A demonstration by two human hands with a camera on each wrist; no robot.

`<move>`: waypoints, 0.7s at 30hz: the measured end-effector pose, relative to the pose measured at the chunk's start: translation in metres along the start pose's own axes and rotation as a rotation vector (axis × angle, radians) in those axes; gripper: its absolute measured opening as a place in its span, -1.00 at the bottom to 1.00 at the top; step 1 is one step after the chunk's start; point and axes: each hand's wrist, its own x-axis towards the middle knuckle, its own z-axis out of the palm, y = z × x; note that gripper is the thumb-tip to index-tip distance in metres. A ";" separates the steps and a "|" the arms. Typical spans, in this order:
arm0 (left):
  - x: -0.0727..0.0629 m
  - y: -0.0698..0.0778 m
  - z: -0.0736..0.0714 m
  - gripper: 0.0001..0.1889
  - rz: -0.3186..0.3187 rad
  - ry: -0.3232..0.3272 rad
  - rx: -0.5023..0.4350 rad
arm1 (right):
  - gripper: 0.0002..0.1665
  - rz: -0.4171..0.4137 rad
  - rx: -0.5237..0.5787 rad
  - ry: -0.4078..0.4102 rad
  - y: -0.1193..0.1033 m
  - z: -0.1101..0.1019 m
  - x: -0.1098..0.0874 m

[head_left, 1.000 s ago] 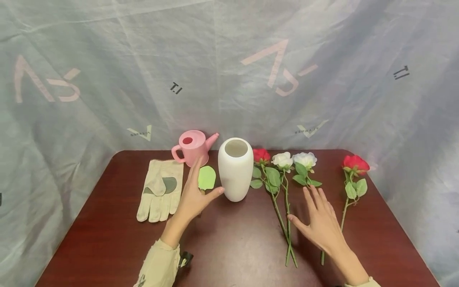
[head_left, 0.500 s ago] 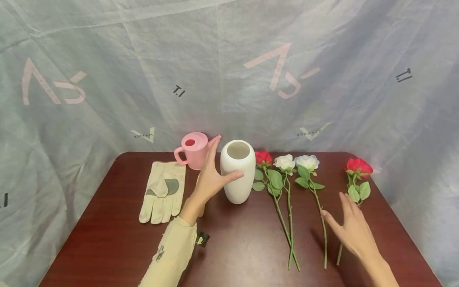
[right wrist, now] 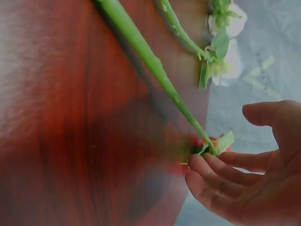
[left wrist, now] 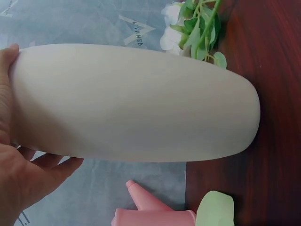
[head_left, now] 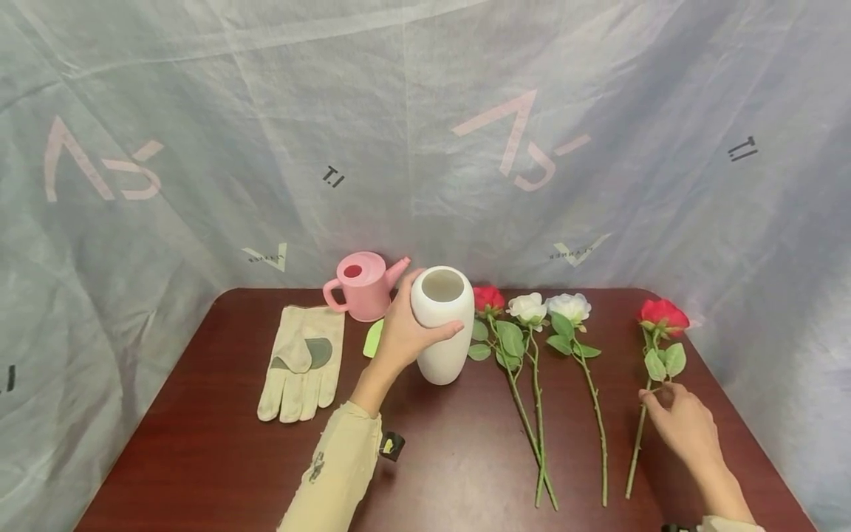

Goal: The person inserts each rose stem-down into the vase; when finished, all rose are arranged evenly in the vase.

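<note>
My left hand (head_left: 400, 336) grips the upper part of a white vase (head_left: 444, 358), thumb across its front and fingers around its far side. The vase stands upright on the table; in the left wrist view its pale side (left wrist: 141, 103) fills the middle. At the far right, my right hand (head_left: 688, 432) is at the stem of a red rose (head_left: 663, 318), just below its leaves. In the right wrist view, the fingertips touch or nearly touch the green stem (right wrist: 160, 75), while the thumb stands apart from them.
A pink watering can (head_left: 362, 288) stands behind my left hand, with a light green blade (head_left: 373, 340) partly hidden nearby. Beige gloves (head_left: 302, 362) lie at left. Another red rose (head_left: 488, 298) and two white roses (head_left: 528, 309) lie between the vase and my right hand.
My left hand has moved right and taken hold of the vase. My right hand has moved right, from beside the white roses to the rightmost red rose's stem.
</note>
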 end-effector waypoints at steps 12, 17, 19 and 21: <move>0.000 -0.001 0.001 -0.09 -0.020 0.030 0.065 | -0.39 0.211 0.295 -0.215 0.017 0.005 0.021; 0.001 -0.001 0.003 -0.08 -0.022 0.031 0.063 | -0.48 0.257 0.424 -0.239 0.023 0.008 0.023; 0.001 -0.001 0.004 -0.08 -0.025 0.032 0.061 | -0.51 0.258 0.469 -0.240 0.023 0.009 0.023; 0.002 -0.001 0.004 -0.07 -0.026 0.031 0.062 | -0.52 0.259 0.524 -0.242 0.023 0.008 0.022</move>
